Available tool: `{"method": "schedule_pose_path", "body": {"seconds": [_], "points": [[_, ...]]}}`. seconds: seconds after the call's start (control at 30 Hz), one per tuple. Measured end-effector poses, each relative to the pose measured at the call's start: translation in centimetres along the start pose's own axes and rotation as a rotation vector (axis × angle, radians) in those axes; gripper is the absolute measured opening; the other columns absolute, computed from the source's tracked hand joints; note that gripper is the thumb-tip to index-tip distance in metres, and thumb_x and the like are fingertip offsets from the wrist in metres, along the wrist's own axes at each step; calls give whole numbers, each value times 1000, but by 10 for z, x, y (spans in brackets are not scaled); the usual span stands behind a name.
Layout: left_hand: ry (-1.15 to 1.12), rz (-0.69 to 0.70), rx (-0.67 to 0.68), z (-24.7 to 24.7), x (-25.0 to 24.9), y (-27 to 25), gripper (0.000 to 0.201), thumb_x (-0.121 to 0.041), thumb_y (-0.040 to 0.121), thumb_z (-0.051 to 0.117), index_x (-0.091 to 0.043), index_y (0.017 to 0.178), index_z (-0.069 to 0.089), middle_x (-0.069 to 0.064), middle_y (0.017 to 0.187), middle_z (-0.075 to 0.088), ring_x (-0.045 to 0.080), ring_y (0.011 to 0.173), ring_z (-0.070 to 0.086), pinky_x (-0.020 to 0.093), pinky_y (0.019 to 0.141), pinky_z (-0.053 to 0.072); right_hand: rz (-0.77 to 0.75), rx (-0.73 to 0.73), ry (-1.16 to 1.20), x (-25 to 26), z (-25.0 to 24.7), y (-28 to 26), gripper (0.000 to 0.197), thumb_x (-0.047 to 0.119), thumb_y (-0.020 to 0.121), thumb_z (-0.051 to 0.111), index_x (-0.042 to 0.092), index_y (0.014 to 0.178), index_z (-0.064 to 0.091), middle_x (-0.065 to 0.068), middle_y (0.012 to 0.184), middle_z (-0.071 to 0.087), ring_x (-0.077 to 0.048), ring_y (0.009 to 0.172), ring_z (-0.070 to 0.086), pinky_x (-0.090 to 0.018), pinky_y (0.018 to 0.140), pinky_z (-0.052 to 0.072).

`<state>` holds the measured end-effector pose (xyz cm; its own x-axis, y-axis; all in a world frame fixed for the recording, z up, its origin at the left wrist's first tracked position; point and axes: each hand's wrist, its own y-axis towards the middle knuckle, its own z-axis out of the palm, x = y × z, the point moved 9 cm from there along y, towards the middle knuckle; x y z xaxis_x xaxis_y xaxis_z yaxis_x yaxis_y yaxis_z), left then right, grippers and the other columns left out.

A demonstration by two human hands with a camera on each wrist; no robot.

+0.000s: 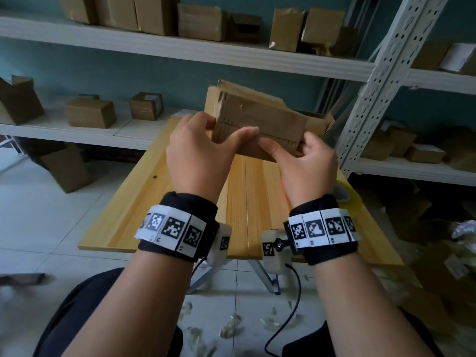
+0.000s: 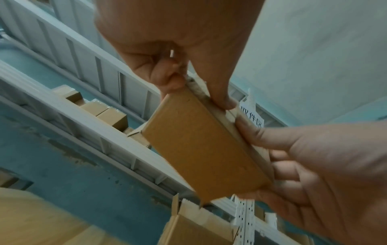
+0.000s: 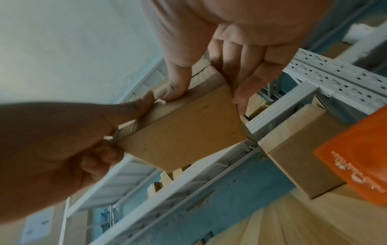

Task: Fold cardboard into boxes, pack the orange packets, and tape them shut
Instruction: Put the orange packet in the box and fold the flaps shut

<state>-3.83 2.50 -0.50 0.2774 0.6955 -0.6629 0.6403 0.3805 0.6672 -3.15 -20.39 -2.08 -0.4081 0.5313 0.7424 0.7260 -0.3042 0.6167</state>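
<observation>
A small brown cardboard box [image 1: 260, 119] is held in the air above the wooden table [image 1: 180, 197]. My left hand [image 1: 206, 143] grips its left end, thumb pressed on the folded flaps. My right hand [image 1: 296, 153] grips the right end, thumb on the flap seam and fingers behind. In the left wrist view the box [image 2: 201, 145] shows a plain side between both hands. The right wrist view shows the box [image 3: 184, 131] and an orange packet [image 3: 360, 164] lying on the table at the right. Another open box [image 1: 319, 119] stands on the table behind the held one.
A roll of clear tape [image 1: 347, 194] lies at the table's right edge. White metal shelves [image 1: 180, 47] behind and to the right carry several cardboard boxes. More boxes and scraps litter the tiled floor [image 1: 38, 215].
</observation>
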Motion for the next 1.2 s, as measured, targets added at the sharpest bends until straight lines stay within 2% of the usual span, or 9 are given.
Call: {"method": "schedule_pose_path", "body": {"seconds": [0.13,0.3,0.43,0.5,0.67,0.77,0.87,1.0,1.2], "points": [[-138,91,19,-4,1,10,52,-64,94,66,-14,87,79,-1,82,68,17,72,60,40,66,52,14,76,161,-15,1,11,45,42,90,82,21,62,54,17,54,57,-8,50,50,-26,52,44],[-134,48,25,-6,13,11,50,-47,108,54,-9,88,78,6,78,67,21,70,60,46,66,50,348,391,479,-39,16,10,26,25,98,74,18,122,74,-2,108,82,-18,92,76,-28,73,58],[82,-33,67,11,4,-10,56,-73,97,51,-34,134,65,-5,111,65,15,95,64,35,73,52,426,410,256,-50,31,1,82,78,65,84,9,107,71,-2,108,79,-27,103,76,-49,90,63],[159,10,50,11,-8,-15,53,-71,99,49,-40,141,61,-6,106,58,14,89,58,31,67,45,293,315,105,-39,27,2,78,82,64,78,10,93,75,-1,87,80,-25,86,77,-50,82,64],[85,-81,83,11,13,-1,37,-54,107,50,-31,113,79,-5,91,67,21,86,65,32,65,43,60,143,-67,-22,8,8,73,68,84,72,0,67,54,-2,53,55,-26,50,47,-35,52,42],[-118,-254,146,27,42,-4,44,-48,109,51,-24,78,71,-8,65,56,14,62,55,28,60,36,-3,112,-48,-15,7,11,59,46,95,75,21,55,38,16,46,40,-6,47,33,-28,51,32],[-481,-617,223,49,60,-20,54,-62,109,35,-20,94,66,-1,88,69,15,77,67,33,75,53,-70,73,46,-3,8,6,6,26,97,76,24,97,81,23,95,78,5,87,70,-18,79,56],[-977,-1088,426,86,62,-47,105,-88,91,33,-4,153,46,21,124,71,31,104,73,42,90,59,-154,96,136,24,9,6,53,9,92,78,11,142,62,-10,152,57,-12,145,47,-9,115,33],[-1353,-1195,286,94,60,-41,53,-50,104,57,-4,129,60,14,119,70,23,92,65,35,91,61,-80,270,197,30,24,-4,72,50,95,73,13,153,52,-2,167,40,-5,158,25,-29,129,25]]}}
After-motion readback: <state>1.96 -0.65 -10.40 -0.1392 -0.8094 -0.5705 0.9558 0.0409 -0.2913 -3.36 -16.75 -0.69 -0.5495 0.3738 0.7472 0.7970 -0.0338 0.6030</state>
